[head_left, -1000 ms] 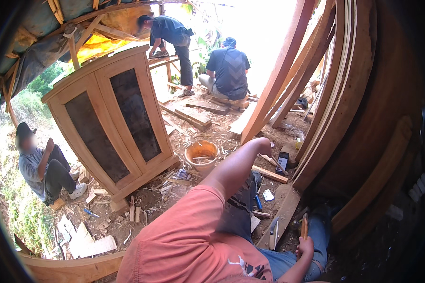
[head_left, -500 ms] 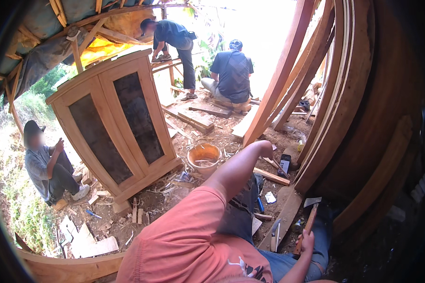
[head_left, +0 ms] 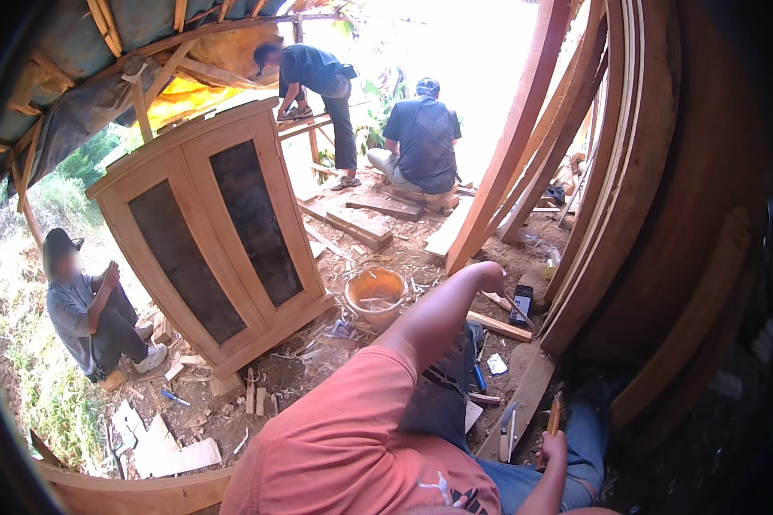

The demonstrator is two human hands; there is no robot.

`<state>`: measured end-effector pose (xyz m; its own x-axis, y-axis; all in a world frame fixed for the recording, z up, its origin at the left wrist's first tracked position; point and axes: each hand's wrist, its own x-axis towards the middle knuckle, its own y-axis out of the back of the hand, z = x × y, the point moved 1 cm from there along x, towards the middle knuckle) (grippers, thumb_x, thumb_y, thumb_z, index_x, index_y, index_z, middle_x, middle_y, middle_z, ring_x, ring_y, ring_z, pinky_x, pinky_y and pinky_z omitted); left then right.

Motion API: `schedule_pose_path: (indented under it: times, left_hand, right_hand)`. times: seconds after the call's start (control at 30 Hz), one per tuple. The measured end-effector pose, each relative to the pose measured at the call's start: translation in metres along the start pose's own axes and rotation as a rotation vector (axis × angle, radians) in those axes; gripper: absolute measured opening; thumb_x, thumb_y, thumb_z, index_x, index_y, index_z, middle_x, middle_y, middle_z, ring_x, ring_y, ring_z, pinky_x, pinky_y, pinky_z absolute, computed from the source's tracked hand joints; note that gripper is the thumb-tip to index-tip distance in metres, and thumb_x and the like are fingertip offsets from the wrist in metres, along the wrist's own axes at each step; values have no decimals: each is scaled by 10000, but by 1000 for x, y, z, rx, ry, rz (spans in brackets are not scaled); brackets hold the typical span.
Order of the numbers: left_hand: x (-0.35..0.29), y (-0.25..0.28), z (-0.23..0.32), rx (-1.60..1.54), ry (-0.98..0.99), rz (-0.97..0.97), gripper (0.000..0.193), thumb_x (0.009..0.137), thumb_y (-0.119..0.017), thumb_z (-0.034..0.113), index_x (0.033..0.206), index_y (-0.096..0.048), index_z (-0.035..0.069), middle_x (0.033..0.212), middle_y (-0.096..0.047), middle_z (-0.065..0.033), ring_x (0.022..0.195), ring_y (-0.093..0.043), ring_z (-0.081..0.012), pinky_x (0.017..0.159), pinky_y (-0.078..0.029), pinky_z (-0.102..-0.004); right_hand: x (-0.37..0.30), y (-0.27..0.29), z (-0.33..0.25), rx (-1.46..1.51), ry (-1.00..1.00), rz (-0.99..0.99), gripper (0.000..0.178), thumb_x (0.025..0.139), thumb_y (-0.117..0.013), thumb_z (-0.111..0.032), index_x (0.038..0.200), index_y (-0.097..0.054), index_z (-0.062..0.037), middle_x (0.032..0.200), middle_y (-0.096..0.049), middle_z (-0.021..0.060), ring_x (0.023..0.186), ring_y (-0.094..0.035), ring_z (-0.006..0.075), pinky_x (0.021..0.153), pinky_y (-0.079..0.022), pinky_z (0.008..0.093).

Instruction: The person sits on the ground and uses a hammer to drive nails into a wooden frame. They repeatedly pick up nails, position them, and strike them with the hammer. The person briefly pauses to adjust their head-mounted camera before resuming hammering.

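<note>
The right hand (head_left: 554,448) is wrapped around the shaft of a metal-headed hatchet with a reddish-brown wooden handle (head_left: 554,418), located above the leg in blue denim jeans (head_left: 586,451). Compared with half a second earlier, the hatchet has rotated: its broad metal face, then clearly visible beyond the hand, is now hardly discernible, and the handle appears foreshortened. The bare left arm (head_left: 451,305) remains extended, its far end bent downward; the left hand's finger position cannot be determined. Left of the right hand, a straight-bladed knife with a pale handle (head_left: 504,439) rests on a long, flat brown wooden board (head_left: 532,382). Farther ahead, a round orange bucket (head_left: 375,276) stands beside the left arm.
</note>
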<state>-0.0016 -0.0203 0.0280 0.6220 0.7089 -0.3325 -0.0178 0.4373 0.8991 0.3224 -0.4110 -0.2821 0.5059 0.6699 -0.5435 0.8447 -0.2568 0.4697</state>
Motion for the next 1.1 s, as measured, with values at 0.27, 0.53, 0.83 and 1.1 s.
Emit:
schedule_pose_path:
  times: [0.27,0.53,0.83,1.1]
  left_hand:
    - [15,-11,-16,-3,31,-16,494,838,-848,450,1162,-816,78,1109,-785,-200,1008,-744,-344,922,-582,-460]
    - [39,-20,-30,-83,55,-22,430,875,-828,431,1115,-831,75,1028,-799,-155,931,-735,-284,795,-592,-430]
    - [15,-13,-11,85,40,8,385,906,-774,433,1117,-837,118,941,-794,-117,824,-733,-259,775,-584,-408]
    - [-6,-15,-30,113,-21,76,364,886,-794,426,1098,-846,135,857,-789,-93,737,-732,-232,694,-587,-395]
  right_hand:
    - [0,-2,-1,-6,25,10,238,1011,-641,-160,1120,-537,25,729,-632,116,548,-654,234,427,-558,420]
    - [-5,1,-3,-59,31,24,221,1006,-637,-123,1115,-534,38,748,-631,124,552,-661,241,440,-584,424]
    - [-4,3,-3,39,63,86,346,998,-648,-128,1254,-527,71,934,-675,186,633,-709,278,476,-599,429]
    - [-5,-3,-6,-57,-8,114,443,957,-616,-47,1359,-465,63,1127,-675,280,693,-741,377,510,-618,473]
